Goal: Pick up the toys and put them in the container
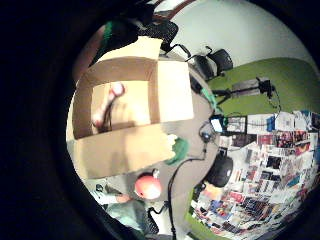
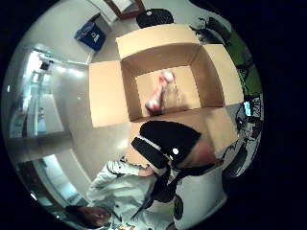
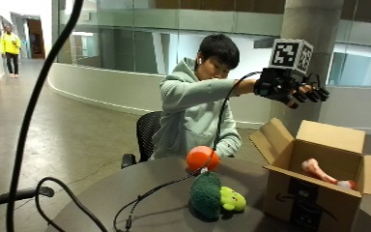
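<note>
The black-gloved right hand [image 3: 299,92] hangs in the air above the open brown cardboard box [image 3: 314,193], fingers spread and relaxed, holding nothing. Directly below it, inside the box, lies a pink bone-shaped toy with a white knob end [image 3: 321,175], well apart from the hand. The box stands at the edge of the round grey counter [image 3: 140,193]. Beside the box on the counter lies a dark green plush toy with a lime-green face [image 3: 214,195], and just behind it sits an orange round toy [image 3: 202,158].
</note>
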Available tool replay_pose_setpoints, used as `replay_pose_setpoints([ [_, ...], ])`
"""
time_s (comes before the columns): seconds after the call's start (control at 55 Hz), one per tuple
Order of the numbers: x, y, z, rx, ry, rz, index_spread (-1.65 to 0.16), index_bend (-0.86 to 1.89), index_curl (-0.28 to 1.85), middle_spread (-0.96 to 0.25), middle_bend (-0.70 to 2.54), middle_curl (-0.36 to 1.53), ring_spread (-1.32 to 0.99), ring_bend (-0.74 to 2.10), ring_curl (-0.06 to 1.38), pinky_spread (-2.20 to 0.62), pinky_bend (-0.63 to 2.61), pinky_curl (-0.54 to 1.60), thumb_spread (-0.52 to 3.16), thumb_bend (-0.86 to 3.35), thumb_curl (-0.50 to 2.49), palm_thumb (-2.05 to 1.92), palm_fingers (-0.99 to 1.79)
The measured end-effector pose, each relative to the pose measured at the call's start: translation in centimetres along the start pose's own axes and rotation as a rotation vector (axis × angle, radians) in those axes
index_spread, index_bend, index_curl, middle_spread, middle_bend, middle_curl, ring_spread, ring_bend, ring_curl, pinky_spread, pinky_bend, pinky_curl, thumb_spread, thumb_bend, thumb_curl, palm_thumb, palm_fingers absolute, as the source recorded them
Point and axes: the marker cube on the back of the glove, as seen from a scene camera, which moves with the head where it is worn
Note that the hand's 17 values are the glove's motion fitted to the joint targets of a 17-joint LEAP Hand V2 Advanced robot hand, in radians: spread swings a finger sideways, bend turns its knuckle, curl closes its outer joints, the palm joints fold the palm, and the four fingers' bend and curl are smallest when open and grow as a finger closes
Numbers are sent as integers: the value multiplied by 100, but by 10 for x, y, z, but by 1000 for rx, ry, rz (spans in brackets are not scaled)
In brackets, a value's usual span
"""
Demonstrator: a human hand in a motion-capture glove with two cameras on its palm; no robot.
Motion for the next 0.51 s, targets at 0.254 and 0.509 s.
replay_pose_setpoints([
  [0.254, 75, 30, -1, 14, -63, 56, -25, 11, 32, -3, 14, 31, -12, 31, 26, -3, 71, 41, 109, -5, 28, -5, -17],
  [0.509, 141, 90, 19, 20, -232, 139, -31, 17, 33, -3, 13, 27, -10, 26, 27, -2, 66, 38, 106, -4, 26, -4, -12],
])
